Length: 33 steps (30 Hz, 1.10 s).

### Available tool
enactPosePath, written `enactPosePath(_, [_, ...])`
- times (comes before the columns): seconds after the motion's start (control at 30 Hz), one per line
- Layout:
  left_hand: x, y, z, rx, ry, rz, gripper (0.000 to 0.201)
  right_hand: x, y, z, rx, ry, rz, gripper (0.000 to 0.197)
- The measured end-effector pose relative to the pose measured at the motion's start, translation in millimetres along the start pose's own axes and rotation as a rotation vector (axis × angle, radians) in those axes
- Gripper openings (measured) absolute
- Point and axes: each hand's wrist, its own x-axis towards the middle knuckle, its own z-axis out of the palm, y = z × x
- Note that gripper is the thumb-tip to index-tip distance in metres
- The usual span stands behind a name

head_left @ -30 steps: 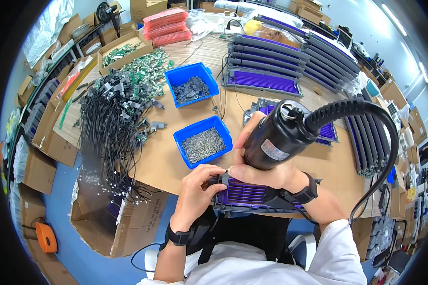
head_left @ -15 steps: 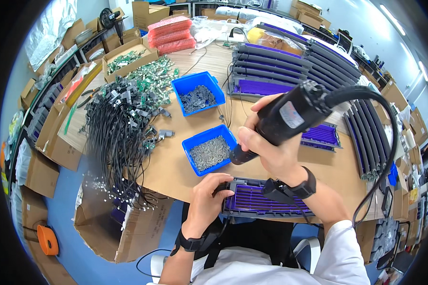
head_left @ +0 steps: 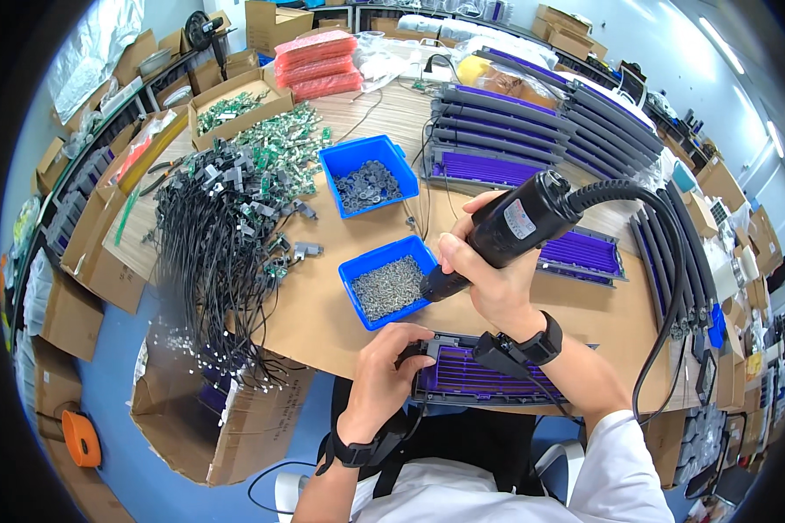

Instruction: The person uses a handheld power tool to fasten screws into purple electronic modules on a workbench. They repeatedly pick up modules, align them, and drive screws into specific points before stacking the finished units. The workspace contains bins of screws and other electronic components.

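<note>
"What does each hand have?"

"The right grip [head_left: 502,286] is clamped around one black cylindrical power tool [head_left: 508,228] with a thick ribbed cord. The left grip [head_left: 382,359] has thumb and forefinger closed on the left end of one long gray-and-purple slatted plastic panel [head_left: 462,373]."

"So where does that panel lie?"

"Just right of the left grip and below the right one, along the near edge of the tabletop [head_left: 604,318]. A second purple slatted frame [head_left: 584,251] lies beyond the right grip, to its right."

"How many bins?"

"Two. One blue plastic bin of small metal screws [head_left: 375,259] sits just beyond the left grip, and the tool's nose overlaps its right rim in this view; I can't tell whether they touch. The other blue plastic bin, of dark gray pieces [head_left: 358,153], is farther out from the left grip."

"And to the left?"

"One big heap of black cables with gray connectors [head_left: 208,248], well apart from the left grip; the cables overlap too much to count. Past it lies one pile of green circuit boards [head_left: 279,144], also beyond counting."

"Anything on the wrists?"

"Two black straps, one behind each grip."
</note>
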Motion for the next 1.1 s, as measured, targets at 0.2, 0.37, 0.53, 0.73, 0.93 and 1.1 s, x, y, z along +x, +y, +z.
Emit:
enactPosePath(0.2, [1,2,-1,0.021,0.003,0.038,0.032,0,-3,0,-0.005,0.002,-0.006,0.039])
enactPosePath(0.37, [1,0,0,0.012,-0.001,0.039,0.033,0,0,-2,-0.03,-0.007,-0.014,0.039])
enactPosePath(0.53, [-3,-4,3,0.016,0.049,0.048,0.045,1,-5,-4,0.017,-0.006,-0.055,0.037])
enactPosePath(0.73, [0,-2,3,-0.028,0.054,0.015,0.061,1,-11,-2,0.152,0.001,-0.072,0.037])
enactPosePath(0.93, [5,-4,0,-0.025,-0.025,0.018,0.066,-1,-12,-1,0.205,-0.014,-0.075,0.036])
enactPosePath(1.1, [5,-10,2,-0.062,-0.014,0.005,0.067,-2,-13,0,0.219,-0.025,-0.072,0.036])
